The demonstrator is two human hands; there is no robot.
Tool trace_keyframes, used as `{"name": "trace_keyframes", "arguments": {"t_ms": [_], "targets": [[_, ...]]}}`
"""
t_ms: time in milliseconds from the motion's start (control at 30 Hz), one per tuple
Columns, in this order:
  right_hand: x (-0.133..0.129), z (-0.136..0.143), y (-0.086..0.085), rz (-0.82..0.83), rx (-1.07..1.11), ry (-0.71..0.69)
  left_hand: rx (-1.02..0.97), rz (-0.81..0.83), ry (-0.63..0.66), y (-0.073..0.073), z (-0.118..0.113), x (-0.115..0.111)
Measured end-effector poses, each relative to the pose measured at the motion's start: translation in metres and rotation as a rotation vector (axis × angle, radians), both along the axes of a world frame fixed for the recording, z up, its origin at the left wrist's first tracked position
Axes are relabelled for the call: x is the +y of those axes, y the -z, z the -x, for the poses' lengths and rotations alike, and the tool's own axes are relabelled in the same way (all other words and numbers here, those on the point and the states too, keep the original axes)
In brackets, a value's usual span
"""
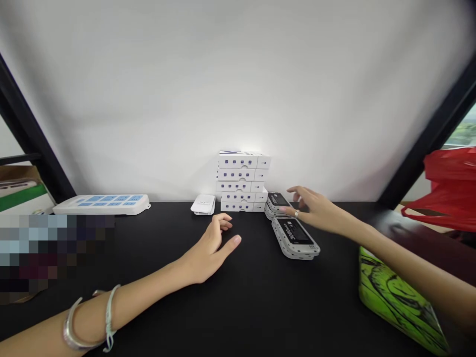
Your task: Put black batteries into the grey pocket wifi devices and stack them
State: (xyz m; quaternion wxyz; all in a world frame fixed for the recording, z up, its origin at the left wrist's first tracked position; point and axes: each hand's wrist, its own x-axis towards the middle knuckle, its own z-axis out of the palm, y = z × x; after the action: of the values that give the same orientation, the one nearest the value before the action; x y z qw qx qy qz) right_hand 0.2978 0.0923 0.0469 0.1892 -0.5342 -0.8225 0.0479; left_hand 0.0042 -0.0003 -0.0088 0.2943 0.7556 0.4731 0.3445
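My left hand point(210, 248) rests on the black table point(241, 307), fingers loosely curled, holding nothing. My right hand point(316, 209) hovers with fingers spread over a grey device with a dark screen point(277, 202), touching or just above it. A second stack of the same devices point(295, 238) lies just in front of that hand. Behind them stands a stack of several white boxes point(241, 181) against the wall. A small white charger-like block point(203, 204) lies left of the boxes.
A white and blue power strip point(102, 204) lies at the back left. A green patterned bag point(397, 297) sits at the right front, a red plastic bag point(448, 191) beyond it. Black shelf posts point(420, 158) frame both sides.
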Motion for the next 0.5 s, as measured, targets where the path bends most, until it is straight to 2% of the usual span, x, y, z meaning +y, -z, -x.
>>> {"name": "trace_keyframes", "arguments": {"t_ms": [67,167,267,367,433,500], "targets": [[-0.022,0.006,0.003,0.061,-0.05,0.105,0.004,-0.001,-0.005,0.001,0.0,0.001],[-0.043,0.019,0.007,0.166,-0.175,0.181,0.017,0.001,-0.011,0.001,-0.001,0.002],[-0.05,0.025,0.007,0.161,-0.254,0.204,0.034,-0.003,-0.013,0.001,-0.002,0.002],[-0.055,0.022,-0.002,0.152,-0.28,0.234,0.057,-0.023,-0.011,0.0,-0.002,0.0],[-0.065,0.022,-0.01,0.188,-0.227,0.208,0.082,-0.062,0.004,-0.003,-0.002,-0.003],[-0.078,0.031,-0.015,0.273,-0.137,0.111,0.116,-0.115,0.047,-0.006,-0.001,-0.006]]}}
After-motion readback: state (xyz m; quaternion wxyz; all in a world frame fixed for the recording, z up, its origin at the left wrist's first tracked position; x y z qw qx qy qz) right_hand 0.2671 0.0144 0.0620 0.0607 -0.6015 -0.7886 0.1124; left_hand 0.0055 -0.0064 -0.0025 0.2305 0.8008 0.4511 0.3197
